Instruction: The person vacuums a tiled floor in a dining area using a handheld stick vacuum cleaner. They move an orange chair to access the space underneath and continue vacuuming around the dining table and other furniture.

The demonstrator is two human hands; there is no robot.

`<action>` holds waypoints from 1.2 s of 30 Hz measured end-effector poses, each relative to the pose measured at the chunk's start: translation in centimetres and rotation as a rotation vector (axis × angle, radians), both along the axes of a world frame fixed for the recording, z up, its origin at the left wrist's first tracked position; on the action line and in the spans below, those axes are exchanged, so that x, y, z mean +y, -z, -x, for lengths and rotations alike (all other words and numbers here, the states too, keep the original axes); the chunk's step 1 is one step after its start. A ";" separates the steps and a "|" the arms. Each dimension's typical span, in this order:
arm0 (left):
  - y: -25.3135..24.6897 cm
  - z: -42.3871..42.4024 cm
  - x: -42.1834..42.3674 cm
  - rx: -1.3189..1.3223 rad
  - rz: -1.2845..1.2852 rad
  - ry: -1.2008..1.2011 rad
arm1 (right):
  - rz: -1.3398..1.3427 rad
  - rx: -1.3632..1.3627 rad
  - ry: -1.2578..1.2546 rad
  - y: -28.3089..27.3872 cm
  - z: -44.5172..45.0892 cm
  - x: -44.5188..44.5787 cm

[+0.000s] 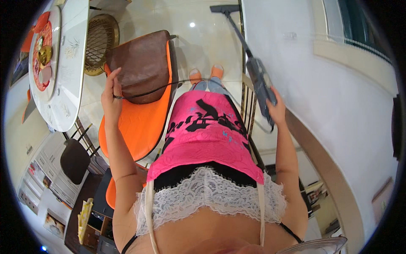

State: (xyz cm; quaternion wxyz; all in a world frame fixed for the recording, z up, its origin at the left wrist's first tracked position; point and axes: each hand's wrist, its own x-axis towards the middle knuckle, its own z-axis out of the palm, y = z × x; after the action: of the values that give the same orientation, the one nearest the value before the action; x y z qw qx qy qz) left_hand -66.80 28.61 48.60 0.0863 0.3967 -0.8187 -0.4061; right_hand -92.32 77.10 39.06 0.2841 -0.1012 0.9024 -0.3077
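Note:
My right hand (277,108) grips the handle of a grey stick vacuum cleaner (258,79), which slants away from me along the white wall. Its dark floor head (224,9) rests on the tiles at the far end of the tube. A black power cord (149,91) passes through my left hand (113,95), raised in front of an orange and brown chair (134,127). From there the cord arcs across, over my legs, toward the vacuum's side. Part of its run near the vacuum is hard to follow.
To the left stands a white dining table (68,79) with a turntable (56,54) bearing a gold pot and a cup. A round gold-rimmed stool (101,44) is beside it. Pale glossy floor tiles (193,41) lie ahead. A dark metal rail (248,104) runs at the right.

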 end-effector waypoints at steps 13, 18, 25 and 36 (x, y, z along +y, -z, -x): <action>4.3 5.9 1.2 -0.104 -0.076 0.407 | -0.060 -0.511 0.783 -15.6 -24.1 8.1; 4.3 5.6 1.6 -0.113 -0.141 0.355 | -0.023 -0.667 1.087 -15.6 -21.8 11.7; 4.5 4.0 2.9 -0.050 -0.092 0.363 | 0.897 -0.955 1.680 -12.7 -18.7 11.4; 3.6 1.9 3.4 -0.037 -0.114 0.250 | 1.414 -0.977 1.805 -11.9 -16.0 6.8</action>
State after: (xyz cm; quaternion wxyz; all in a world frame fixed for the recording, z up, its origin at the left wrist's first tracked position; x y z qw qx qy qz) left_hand -68.67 32.00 44.99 -0.0028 0.3033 -0.8389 -0.4519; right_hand -76.37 83.86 50.96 0.1600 0.5486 0.0862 -0.8161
